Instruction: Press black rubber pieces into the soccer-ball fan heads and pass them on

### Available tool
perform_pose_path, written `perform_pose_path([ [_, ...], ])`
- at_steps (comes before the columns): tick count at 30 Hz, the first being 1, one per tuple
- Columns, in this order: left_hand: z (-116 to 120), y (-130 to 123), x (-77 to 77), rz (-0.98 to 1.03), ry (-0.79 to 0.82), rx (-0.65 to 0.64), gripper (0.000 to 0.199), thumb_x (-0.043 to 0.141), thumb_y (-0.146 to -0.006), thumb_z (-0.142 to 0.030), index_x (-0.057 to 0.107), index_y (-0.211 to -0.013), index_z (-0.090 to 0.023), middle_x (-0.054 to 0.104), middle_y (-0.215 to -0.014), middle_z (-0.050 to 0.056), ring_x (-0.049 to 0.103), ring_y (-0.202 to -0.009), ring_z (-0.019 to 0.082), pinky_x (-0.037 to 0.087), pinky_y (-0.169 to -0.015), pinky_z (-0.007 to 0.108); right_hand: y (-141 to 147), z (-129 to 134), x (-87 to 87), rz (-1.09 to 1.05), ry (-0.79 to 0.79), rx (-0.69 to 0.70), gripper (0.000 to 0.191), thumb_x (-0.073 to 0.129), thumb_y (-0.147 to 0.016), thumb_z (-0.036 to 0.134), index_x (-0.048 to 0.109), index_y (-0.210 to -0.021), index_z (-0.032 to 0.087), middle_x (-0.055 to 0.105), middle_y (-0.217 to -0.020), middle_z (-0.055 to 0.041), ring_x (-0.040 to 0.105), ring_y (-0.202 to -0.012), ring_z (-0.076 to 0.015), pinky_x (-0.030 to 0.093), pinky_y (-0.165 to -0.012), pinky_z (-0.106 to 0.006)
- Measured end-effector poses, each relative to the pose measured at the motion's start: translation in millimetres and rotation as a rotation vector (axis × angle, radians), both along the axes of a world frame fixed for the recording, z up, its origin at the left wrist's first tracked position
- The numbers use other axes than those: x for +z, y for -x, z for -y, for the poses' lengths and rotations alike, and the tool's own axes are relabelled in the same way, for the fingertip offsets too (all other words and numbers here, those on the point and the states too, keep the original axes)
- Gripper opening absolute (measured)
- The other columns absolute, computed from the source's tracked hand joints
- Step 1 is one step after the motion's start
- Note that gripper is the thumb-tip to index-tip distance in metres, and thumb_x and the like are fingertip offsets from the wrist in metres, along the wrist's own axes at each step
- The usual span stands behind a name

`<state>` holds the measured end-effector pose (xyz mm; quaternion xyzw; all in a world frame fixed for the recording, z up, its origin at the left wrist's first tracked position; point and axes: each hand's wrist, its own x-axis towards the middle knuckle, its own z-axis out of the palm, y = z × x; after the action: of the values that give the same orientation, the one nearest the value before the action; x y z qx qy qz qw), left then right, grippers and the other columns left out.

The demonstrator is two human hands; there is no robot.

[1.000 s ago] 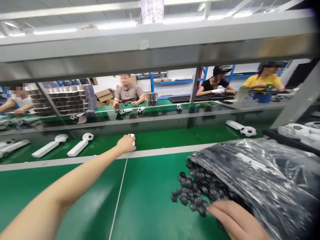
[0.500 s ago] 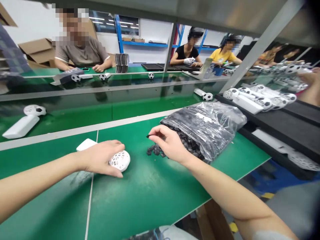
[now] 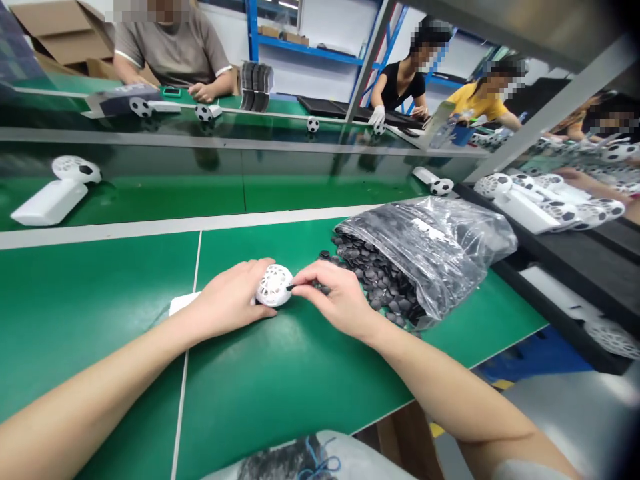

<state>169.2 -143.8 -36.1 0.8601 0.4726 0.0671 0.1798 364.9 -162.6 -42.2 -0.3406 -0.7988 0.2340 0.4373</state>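
Note:
My left hand is wrapped round a white plastic handheld fan with a round, football-patterned grille head. The fan's handle end sticks out behind my wrist, over the green tabletop. With thumb and forefinger, my right hand pinches a small black plastic piece, which is at the right edge of the fan head. Just beyond my right hand lies a clear plastic bag, its mouth spilling many black plastic pieces onto the table.
White fans with black patches are piled on black trays at the right. A white fan lies on the green conveyor at the left. Co-workers sit across the line; a slanted metal post rises at the right.
My right hand has brought the black piece left to the fan head. My left hand has moved the fan slightly right, towards it. The camera view has tilted downward.

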Motion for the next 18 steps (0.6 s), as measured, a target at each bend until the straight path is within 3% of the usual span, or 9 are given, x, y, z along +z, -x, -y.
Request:
perform_pose_path([
  [4, 2, 1, -1.8, -0.017, -0.028, 0.069, 0.067, 0.059, -0.071, -0.046, 0.038, -0.126, -0.013, 0.053, -0.121, 0.014, 0.051, -0.109, 0.030, 0.043, -0.088, 0.040, 9, 4, -8.8, 0.172, -0.166, 0.061, 0.012, 0.051, -0.093, 0.020, 0.060, -0.086, 0.018, 0.063, -0.085, -0.0020, 0.055, -0.079, -0.0171, 0.039, -0.073, -0.032],
  [7, 3, 1, -0.1, 0.010, 0.001, 0.037, 0.077, 0.058, -0.070, -0.053, 0.034, -0.131, -0.013, 0.048, -0.127, 0.015, 0.048, -0.113, 0.030, 0.042, -0.092, 0.041, 16, 3, -14.2, 0.219, -0.210, 0.050, 0.011, 0.051, -0.093, 0.019, 0.061, -0.086, 0.018, 0.062, -0.086, -0.0019, 0.053, -0.080, -0.0177, 0.037, -0.073, -0.033],
  [12, 3, 2, 2.8, 0.059, 0.040, 0.031, 0.072, 0.054, -0.072, -0.055, 0.037, -0.130, -0.015, 0.051, -0.125, 0.012, 0.052, -0.109, 0.029, 0.044, -0.089, 0.042, 21, 3, -16.6, 0.192, -0.143, -0.019, 0.003, 0.060, -0.086, 0.019, 0.063, -0.087, 0.021, 0.055, -0.088, -0.0035, 0.050, -0.086, -0.0190, 0.040, -0.078, -0.034],
  [18, 1, 6, 1.7, 0.105, 0.047, 0.013, 0.072, 0.059, -0.068, -0.055, 0.040, -0.128, -0.022, 0.050, -0.128, 0.006, 0.050, -0.112, 0.028, 0.044, -0.089, 0.039, 22, 5, -13.5, 0.105, -0.026, 0.002, 0.013, 0.069, -0.076, 0.009, 0.062, -0.079, 0.020, 0.049, -0.109, -0.0039, 0.045, -0.102, -0.0208, 0.038, -0.090, -0.037],
])
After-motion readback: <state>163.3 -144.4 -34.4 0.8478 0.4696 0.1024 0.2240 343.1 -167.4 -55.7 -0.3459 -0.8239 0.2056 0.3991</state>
